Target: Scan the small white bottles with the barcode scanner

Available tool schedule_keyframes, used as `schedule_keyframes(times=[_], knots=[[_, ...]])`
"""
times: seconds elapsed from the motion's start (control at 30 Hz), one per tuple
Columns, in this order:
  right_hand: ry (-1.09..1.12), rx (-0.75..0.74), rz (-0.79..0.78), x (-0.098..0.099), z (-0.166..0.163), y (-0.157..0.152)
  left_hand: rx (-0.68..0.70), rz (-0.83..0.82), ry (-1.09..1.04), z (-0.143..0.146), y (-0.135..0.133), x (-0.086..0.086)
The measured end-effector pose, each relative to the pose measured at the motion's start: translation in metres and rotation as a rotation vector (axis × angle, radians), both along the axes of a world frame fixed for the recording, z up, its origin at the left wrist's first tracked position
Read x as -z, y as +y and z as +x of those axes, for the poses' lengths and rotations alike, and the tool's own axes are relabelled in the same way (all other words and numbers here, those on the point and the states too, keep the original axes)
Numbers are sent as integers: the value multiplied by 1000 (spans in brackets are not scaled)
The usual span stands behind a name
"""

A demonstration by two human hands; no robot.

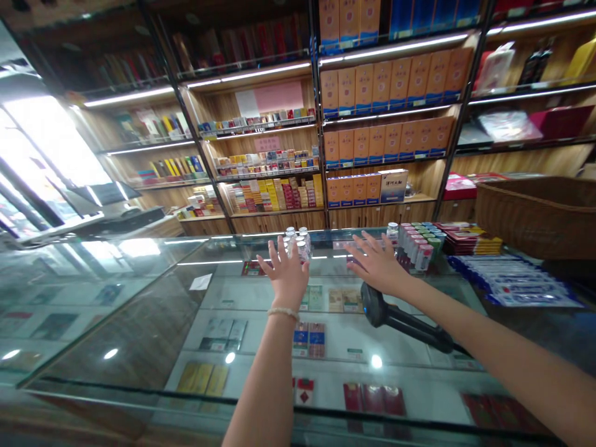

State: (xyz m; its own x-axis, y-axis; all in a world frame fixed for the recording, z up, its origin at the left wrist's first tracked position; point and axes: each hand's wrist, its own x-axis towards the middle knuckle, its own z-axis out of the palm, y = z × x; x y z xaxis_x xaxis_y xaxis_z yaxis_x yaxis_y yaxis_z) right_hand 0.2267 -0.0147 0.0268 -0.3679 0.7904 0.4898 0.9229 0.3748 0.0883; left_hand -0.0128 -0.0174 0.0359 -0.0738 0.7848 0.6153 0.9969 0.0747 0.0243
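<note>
My left hand (pixel 286 273), with a beaded bracelet at the wrist, is held over the glass counter (pixel 153 323). Its fingers are spread and nothing is in them. Just behind those fingers stands a group of small clear bottles with pale lids (pixel 303 239), partly hidden; whether I touch them I cannot tell. My right hand (pixel 379 267) also has its fingers apart and holds nothing. A single clear bottle (pixel 392 233) stands just beyond it, beside rows of pink small bottles (pixel 412 242) and green ones (pixel 434 233). Under my right wrist lies a black handheld scanner (pixel 379 310).
Flat blue-and-white packets (pixel 516 282) and a stack of red-and-yellow packets (pixel 470 239) lie at the right, near a brown wicker basket (pixel 535 214). A white paper slip (pixel 201 282) is at the left. Cigarette packs show under the glass; shelves with orange boxes (pixel 391 84) stand behind.
</note>
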Motion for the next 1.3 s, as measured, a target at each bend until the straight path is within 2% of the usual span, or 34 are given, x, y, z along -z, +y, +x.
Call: schedule_keyframes(times=[0.37, 0.63, 0.97, 1.3], knots=[[-44, -124, -135, -39, -60, 53, -31, -25, -54, -4, -3, -2], [-114, -197, -172, -36, -101, 94, -38, -50, -33, -7, -2, 2], [-119, -221, -189, -29, -113, 107, -22, -71, -65, -4, -2, 4], [-56, -229, -208, -36, -105, 105, -16, -94, -35, -5, -2, 3]])
